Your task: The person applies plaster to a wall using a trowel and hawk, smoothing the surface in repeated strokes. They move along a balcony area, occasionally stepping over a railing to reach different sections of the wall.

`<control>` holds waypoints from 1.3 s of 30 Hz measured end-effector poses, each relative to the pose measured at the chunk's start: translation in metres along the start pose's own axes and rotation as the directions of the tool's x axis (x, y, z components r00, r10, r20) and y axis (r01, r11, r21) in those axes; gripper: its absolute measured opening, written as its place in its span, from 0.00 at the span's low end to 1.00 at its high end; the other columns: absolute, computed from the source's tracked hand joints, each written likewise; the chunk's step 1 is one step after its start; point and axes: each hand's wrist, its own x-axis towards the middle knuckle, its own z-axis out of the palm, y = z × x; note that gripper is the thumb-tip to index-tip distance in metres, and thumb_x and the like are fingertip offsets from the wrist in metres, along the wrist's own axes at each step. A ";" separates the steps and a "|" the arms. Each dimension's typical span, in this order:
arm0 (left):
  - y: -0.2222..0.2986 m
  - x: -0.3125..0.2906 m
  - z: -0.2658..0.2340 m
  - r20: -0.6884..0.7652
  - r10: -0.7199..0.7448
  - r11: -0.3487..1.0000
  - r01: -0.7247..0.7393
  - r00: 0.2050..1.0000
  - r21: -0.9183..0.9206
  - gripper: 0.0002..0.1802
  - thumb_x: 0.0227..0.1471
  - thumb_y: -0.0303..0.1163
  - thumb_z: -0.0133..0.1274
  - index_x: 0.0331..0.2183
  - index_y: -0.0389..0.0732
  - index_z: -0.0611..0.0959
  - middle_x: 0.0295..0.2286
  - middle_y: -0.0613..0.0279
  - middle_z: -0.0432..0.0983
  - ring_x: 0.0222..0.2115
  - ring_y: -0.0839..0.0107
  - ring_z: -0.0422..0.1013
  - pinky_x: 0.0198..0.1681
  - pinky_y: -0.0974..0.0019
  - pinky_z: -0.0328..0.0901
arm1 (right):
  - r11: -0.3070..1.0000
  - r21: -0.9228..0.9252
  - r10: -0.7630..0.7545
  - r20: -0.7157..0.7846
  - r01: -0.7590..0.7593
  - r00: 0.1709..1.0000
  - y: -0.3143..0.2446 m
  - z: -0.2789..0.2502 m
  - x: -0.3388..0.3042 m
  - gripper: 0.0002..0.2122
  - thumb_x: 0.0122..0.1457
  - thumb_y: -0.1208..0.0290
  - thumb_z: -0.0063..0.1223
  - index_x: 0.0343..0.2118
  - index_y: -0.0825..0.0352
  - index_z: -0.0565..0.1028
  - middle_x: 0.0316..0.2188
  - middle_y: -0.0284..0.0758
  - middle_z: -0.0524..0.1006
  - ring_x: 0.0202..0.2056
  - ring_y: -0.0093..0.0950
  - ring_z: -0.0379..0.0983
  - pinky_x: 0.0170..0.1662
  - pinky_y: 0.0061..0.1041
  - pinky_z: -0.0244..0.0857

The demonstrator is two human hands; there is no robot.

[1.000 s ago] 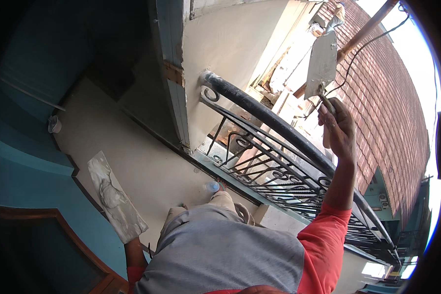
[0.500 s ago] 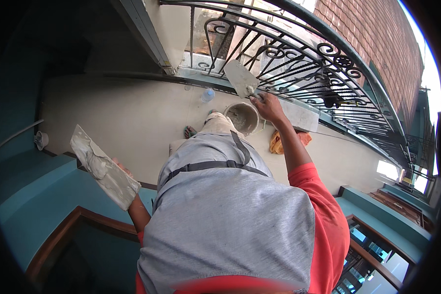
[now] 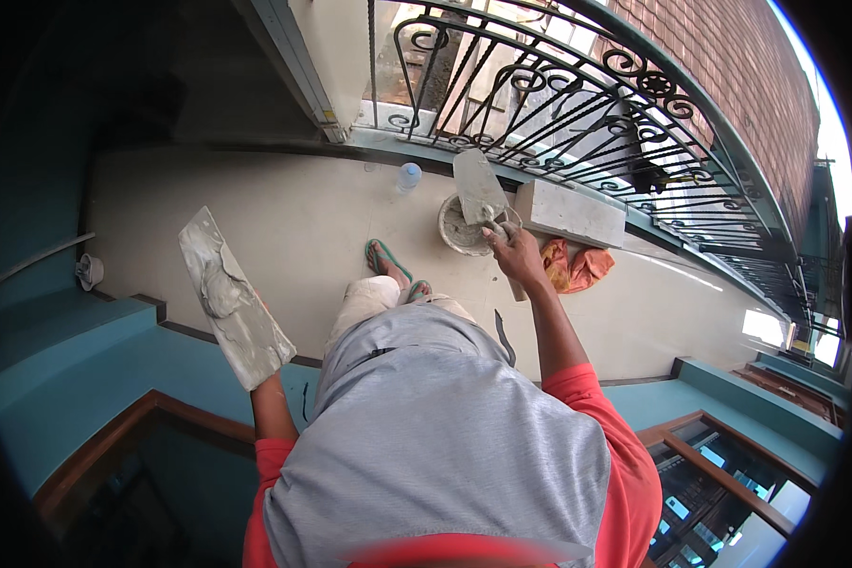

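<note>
My left hand (image 3: 267, 310) is closed beneath a rectangular plastering float (image 3: 235, 298), mostly hidden by it. Wet grey mortar (image 3: 220, 284) is smeared over the float's upturned face. In front of me, my right hand (image 3: 516, 254) grips the handle of a trowel (image 3: 479, 184), its pale blade pointing away toward the railing. Some mortar clings to the blade near the handle. Below the trowel stands a round bucket (image 3: 442, 225) with grey mix inside, partly covered from view by the blade and my hand.
A black wrought-iron railing (image 3: 540, 90) runs along the far side. By its foot lie a long white block (image 3: 573, 210) and an orange bag or cloth (image 3: 582, 269). A clear bottle (image 3: 409, 177) stands left of the bucket. Teal ledges (image 3: 76, 346) and wood-framed windows (image 3: 710, 459) are near me.
The trowel has moved from beside the railing to over the bucket's edge. The float has shifted right and slightly down. My sandalled feet show more fully.
</note>
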 end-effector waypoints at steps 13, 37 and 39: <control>-0.006 0.053 0.074 0.461 -0.362 0.922 0.384 0.810 0.050 0.17 0.69 0.43 0.51 0.51 0.41 0.78 0.41 0.63 0.78 0.28 0.73 0.73 0.27 0.64 0.71 | 0.868 0.134 0.496 -0.264 -0.478 0.827 0.153 0.104 -0.124 0.30 0.63 0.47 0.60 0.46 0.78 0.81 0.42 0.58 0.82 0.47 0.55 0.80 0.51 0.47 0.72; 0.060 0.152 0.095 0.603 -0.548 0.826 0.491 0.580 0.277 0.18 0.70 0.43 0.51 0.52 0.41 0.77 0.43 0.62 0.78 0.31 0.72 0.74 0.30 0.64 0.72 | 0.798 0.446 0.577 -0.374 -0.405 0.726 -0.008 0.153 -0.150 0.26 0.62 0.52 0.65 0.41 0.79 0.79 0.28 0.44 0.82 0.24 0.31 0.79 0.32 0.34 0.74; 0.059 0.153 0.098 0.601 -0.566 0.814 0.497 0.564 0.300 0.18 0.70 0.43 0.51 0.52 0.41 0.77 0.43 0.62 0.78 0.31 0.72 0.74 0.31 0.64 0.72 | 0.787 0.493 0.585 -0.407 -0.371 0.701 -0.007 0.158 -0.154 0.27 0.62 0.52 0.65 0.44 0.81 0.78 0.28 0.44 0.81 0.24 0.30 0.80 0.31 0.33 0.74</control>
